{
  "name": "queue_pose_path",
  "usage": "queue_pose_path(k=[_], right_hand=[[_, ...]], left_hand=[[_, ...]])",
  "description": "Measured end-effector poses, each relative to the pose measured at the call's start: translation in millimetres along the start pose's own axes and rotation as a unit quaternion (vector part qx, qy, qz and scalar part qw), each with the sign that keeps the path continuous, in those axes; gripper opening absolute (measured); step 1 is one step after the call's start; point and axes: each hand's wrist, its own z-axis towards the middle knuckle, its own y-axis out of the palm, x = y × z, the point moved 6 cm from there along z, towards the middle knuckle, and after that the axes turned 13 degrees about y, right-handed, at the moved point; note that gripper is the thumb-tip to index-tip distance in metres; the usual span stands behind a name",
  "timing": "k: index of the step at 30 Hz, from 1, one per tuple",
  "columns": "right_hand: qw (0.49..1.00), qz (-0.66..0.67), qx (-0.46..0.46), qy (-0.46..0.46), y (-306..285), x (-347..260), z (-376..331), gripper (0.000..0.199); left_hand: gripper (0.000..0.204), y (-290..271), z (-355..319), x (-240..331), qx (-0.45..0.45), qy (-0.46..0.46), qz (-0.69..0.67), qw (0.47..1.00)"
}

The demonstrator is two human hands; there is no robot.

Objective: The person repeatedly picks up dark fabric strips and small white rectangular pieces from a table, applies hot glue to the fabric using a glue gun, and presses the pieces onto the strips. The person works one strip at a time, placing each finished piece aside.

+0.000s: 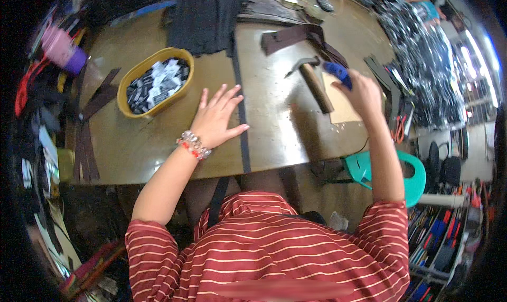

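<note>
My left hand [216,117] lies flat, fingers spread, on the brown table [153,149], its fingertips touching a long dark strap [243,127] that runs from the table's far side to its near edge. A beaded bracelet [193,145] circles that wrist. My right hand [362,93] is raised over the table's right side, closed on a blue-handled tool [337,72]. Just left of it lies a hammer [312,80] with a wooden handle and a metal head. A tan cardboard sheet [343,109] lies under the right hand.
A yellow oval bowl [133,77] of small black-and-white pieces sits far left. Black fabric [203,16] and brown straps [296,36] lie at the back. Dark strips [87,138] lie at the left edge. A teal plastic stool [409,170] stands right of the table.
</note>
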Motion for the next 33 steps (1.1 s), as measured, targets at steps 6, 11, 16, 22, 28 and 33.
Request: queue_pose_path(k=[6,11,16,22,28,33], right_hand=[[0.954,0.236,-0.161,-0.091,41,-106,-56,0.036],[0.958,0.229,-0.119,-0.122,38,-106,-57,0.038],[0.972,0.182,-0.129,-0.079,39,-124,-46,0.039],[0.969,0.117,-0.168,-0.142,50,-98,-42,0.042],[0.844,0.287,0.156,0.425,86,92,-57,0.041],[0.854,0.151,0.296,0.400,74,94,-71,0.051]], left_hand=[[0.085,3,0,-2,-0.009,-0.008,-0.006,1.000],[0.097,2,0,-2,-0.001,-0.016,-0.016,1.000],[0.098,2,0,-4,-0.006,-0.029,-0.019,0.999],[0.097,1,3,-3,-0.015,-0.032,-0.030,0.999],[0.097,-3,2,-1,-0.021,-0.034,-0.026,0.999],[0.093,-2,2,-2,-0.023,-0.035,-0.038,0.998]])
